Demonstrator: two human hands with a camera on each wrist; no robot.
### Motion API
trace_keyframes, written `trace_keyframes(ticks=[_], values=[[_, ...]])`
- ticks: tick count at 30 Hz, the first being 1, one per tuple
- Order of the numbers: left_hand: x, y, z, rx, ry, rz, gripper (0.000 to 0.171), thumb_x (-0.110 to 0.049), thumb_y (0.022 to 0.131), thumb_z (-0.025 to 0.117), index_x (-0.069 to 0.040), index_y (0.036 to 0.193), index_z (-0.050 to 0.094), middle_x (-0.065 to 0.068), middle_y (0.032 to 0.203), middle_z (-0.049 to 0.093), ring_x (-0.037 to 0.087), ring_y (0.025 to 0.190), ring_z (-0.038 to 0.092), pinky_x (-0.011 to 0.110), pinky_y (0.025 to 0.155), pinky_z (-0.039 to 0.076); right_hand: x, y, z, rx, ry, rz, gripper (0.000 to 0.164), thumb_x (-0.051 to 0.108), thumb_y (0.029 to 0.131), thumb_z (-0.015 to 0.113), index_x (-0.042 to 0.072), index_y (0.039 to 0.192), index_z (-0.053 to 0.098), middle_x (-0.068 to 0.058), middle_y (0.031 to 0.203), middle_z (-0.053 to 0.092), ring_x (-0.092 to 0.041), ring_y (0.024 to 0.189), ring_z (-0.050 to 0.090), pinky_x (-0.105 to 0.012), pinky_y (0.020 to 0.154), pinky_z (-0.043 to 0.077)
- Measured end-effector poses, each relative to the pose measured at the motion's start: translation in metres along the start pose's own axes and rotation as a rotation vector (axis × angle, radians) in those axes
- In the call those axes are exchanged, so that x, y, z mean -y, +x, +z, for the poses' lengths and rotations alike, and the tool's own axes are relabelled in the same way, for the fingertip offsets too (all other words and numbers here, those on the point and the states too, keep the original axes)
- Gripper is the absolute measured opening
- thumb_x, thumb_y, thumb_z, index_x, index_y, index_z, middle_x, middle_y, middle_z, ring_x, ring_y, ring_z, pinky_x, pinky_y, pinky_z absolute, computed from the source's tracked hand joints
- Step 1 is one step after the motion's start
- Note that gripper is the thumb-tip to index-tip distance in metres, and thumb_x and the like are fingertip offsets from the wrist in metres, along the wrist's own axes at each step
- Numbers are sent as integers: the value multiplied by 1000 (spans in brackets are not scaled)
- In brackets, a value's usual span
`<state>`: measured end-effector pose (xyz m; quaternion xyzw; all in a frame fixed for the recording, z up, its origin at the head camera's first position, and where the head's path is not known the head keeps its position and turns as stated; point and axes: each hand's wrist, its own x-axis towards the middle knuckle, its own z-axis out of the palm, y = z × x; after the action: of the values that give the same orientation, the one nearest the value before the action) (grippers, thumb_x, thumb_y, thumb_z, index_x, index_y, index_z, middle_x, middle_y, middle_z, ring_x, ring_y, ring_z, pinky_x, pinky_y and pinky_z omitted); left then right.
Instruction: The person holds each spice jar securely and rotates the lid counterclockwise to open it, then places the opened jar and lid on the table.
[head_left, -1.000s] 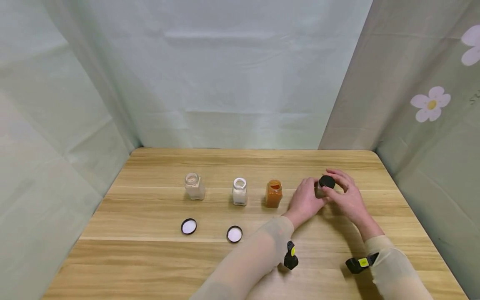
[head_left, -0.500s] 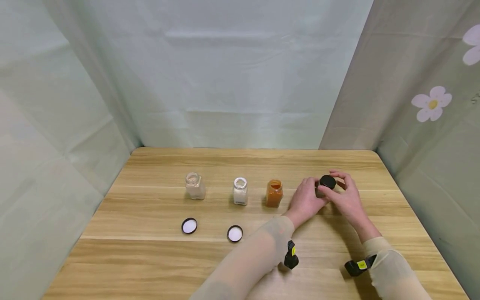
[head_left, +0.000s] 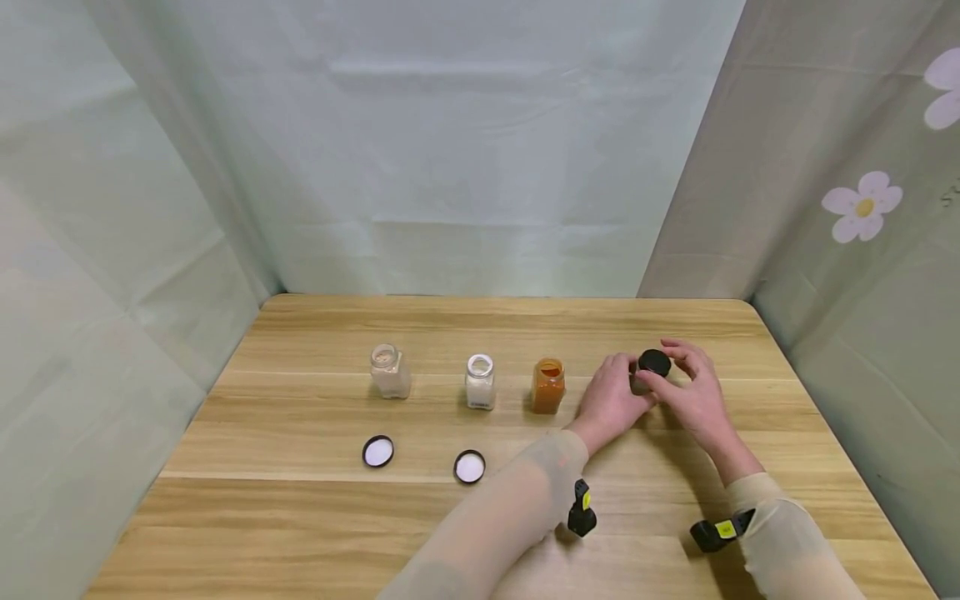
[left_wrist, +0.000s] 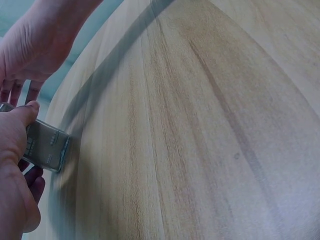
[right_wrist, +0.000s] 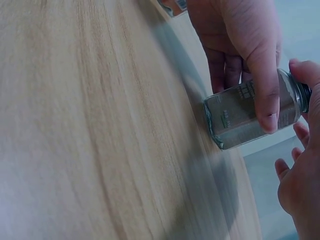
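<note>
A square glass jar point(right_wrist: 232, 117) with greyish-brown contents stands at the right of the table under a round black lid point(head_left: 655, 362). My left hand point(head_left: 611, 402) grips the jar's body from the left, its thumb lying across the glass in the right wrist view. My right hand point(head_left: 697, 404) pinches the lid, thumb at the near edge and fingers around the far right side. The left wrist view catches only the lower part of the jar point(left_wrist: 47, 145); the lid is mostly hidden there.
Three uncapped jars stand left of my hands: an orange-filled jar point(head_left: 548, 387), a white-filled jar point(head_left: 480, 390) and a beige-filled jar point(head_left: 392, 377). Two black-rimmed lids, a left lid point(head_left: 378, 452) and a right lid point(head_left: 469, 467), lie white side up nearer me. Curtains enclose the table point(head_left: 300, 517).
My right hand's fingers and thumb have shifted slightly around the lid, the index finger spreading outward a little. My left hand and the jar stay in place.
</note>
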<state>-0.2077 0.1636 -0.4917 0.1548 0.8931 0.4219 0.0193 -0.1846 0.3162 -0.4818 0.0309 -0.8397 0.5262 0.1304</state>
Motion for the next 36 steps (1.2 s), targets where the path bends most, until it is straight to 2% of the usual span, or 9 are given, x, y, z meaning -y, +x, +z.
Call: trace_keyframes(ticks=[4, 7, 13, 16, 18, 24, 28, 36], values=[[0, 1, 1, 4, 17, 3, 53, -39, 88, 81, -18, 131, 59, -8, 116, 58, 6, 103, 57, 22, 92, 48, 0, 0, -2, 16, 0, -35, 51, 19, 91, 79, -3, 133, 61, -12, 151, 45, -33, 139, 33, -65, 113, 25], [0, 1, 1, 4, 37, 2, 55, -40, 87, 82, -17, 131, 59, -7, 116, 58, 6, 105, 57, 22, 93, 47, 1, 0, -2, 27, 18, -47, 46, 14, 93, 77, -1, 134, 62, -11, 151, 44, -29, 139, 32, -61, 114, 25], [-1, 1, 1, 5, 54, 3, 58, -43, 87, 82, -17, 133, 58, -6, 119, 59, 7, 108, 58, 23, 96, 47, 2, 0, 1, 29, 30, -51, 45, 6, 94, 72, -3, 136, 61, -13, 152, 44, -26, 141, 30, -34, 112, 27], [0, 1, 1, 2, 50, 4, 59, -43, 86, 82, -17, 133, 58, -6, 119, 59, 7, 108, 58, 23, 96, 47, 11, -3, 1, 33, 25, -49, 45, 4, 94, 70, -6, 136, 58, -18, 152, 43, -29, 139, 30, -29, 108, 27], [0, 1, 1, 0, 43, 4, 58, -42, 86, 83, -17, 133, 59, -6, 119, 59, 7, 109, 58, 23, 96, 47, 11, -4, 2, 37, 29, -46, 49, 5, 95, 70, -5, 140, 55, -19, 152, 41, -27, 139, 30, -33, 111, 26], [0, 0, 1, -3, 21, 1, 56, -42, 86, 82, -18, 131, 59, -7, 119, 58, 6, 108, 57, 22, 95, 47, 3, -3, 1, 25, 40, 10, 66, 20, 94, 76, 1, 149, 45, -17, 153, 39, -34, 142, 28, -59, 116, 21], [0, -2, -1, 0, 13, -8, 55, -43, 87, 81, -18, 131, 58, -7, 119, 58, 6, 108, 57, 23, 95, 47, 3, -2, 1, -2, 31, 34, 70, 25, 90, 81, -1, 144, 45, -15, 150, 42, -33, 141, 30, -57, 115, 23], [-1, -2, 0, 0, -2, -14, 53, -42, 88, 81, -19, 130, 58, -7, 118, 58, 7, 106, 57, 23, 93, 47, 0, -1, 3, -36, 29, 13, 63, 22, 88, 84, -6, 132, 47, -16, 148, 46, -30, 137, 33, -56, 113, 26]])
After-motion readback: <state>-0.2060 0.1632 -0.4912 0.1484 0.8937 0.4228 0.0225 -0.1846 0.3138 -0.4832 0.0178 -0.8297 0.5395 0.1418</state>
